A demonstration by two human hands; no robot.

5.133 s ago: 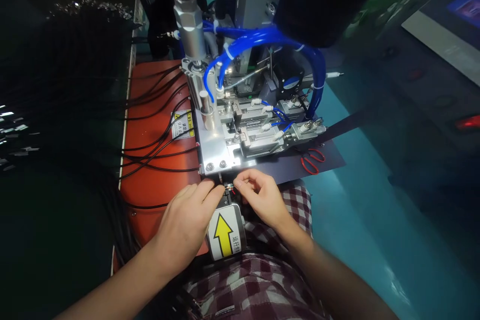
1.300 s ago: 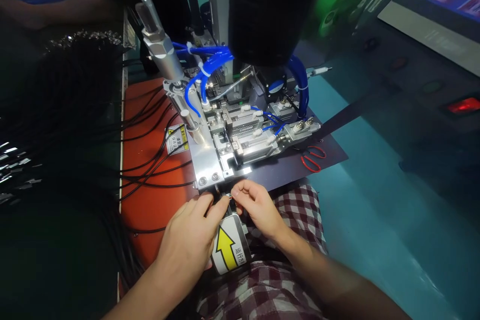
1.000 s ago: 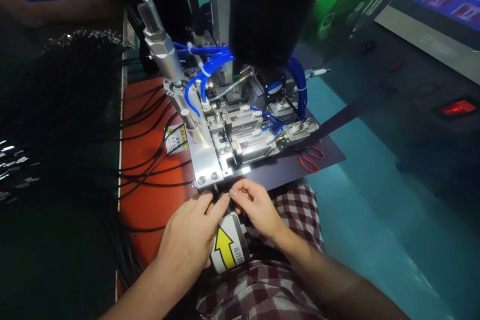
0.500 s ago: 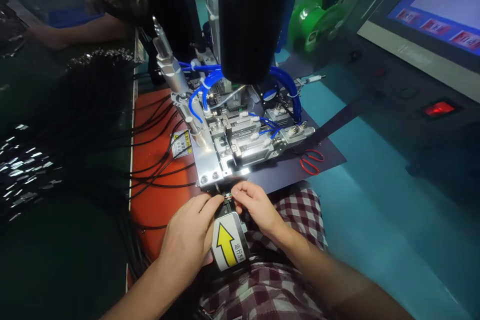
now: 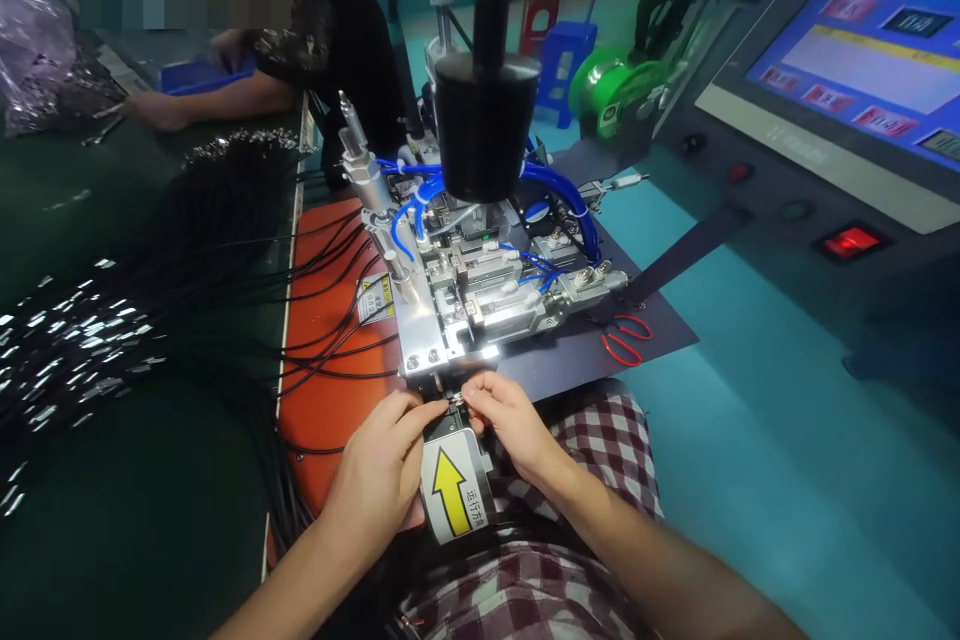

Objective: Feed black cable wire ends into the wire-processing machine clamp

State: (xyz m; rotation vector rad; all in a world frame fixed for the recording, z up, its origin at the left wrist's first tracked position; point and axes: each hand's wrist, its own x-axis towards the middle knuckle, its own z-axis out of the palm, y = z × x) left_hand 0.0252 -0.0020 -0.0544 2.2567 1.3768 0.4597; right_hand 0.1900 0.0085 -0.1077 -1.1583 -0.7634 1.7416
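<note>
Over a narrow dark track at the front of the metal machine [image 5: 487, 270], both hands meet fingertip to fingertip. My left hand [image 5: 382, 450] is closed, thumb and forefinger pressed down at the track's left side; what lies under them is hidden. From the right, my right hand [image 5: 514, 420] pinches a tiny pale, silvery piece [image 5: 457, 398], too small to tell its kind. Just below the fingers, a white label with a yellow arrow [image 5: 452, 490] covers the front of the track. Black cables [image 5: 337, 350] run leftward from the machine across an orange board [image 5: 319, 265].
A heap of black cables with shiny ends [image 5: 82, 340] lies on the left table. Red-handled scissors [image 5: 626, 340] rest right of the machine. A dark cone-shaped lamp [image 5: 484, 130] hangs above. On the right stands a control screen [image 5: 862, 50]. Another person's arm [image 5: 217, 100] reaches across behind.
The whole view has shifted slightly, showing more of the background. Both hands stay at the same spot on the track, with only slight finger movement. The other person's arm is now clearer.
</note>
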